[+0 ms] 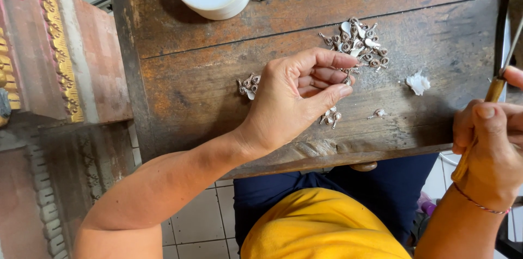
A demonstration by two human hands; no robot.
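Where the left hand (297, 95) is seen in the head view, a small metal charm (347, 78) is pinched between thumb and fingertips, just near of the charm pile (357, 44) on the wooden bench (207, 74). The piece could be dropped among loose charms (330, 117) if the pinch slackens. The right hand (490, 144) is closed around a wooden-handled tool (493, 93); its tip is cut off at the right edge, and the charm's shape is partly hidden by the fingers.
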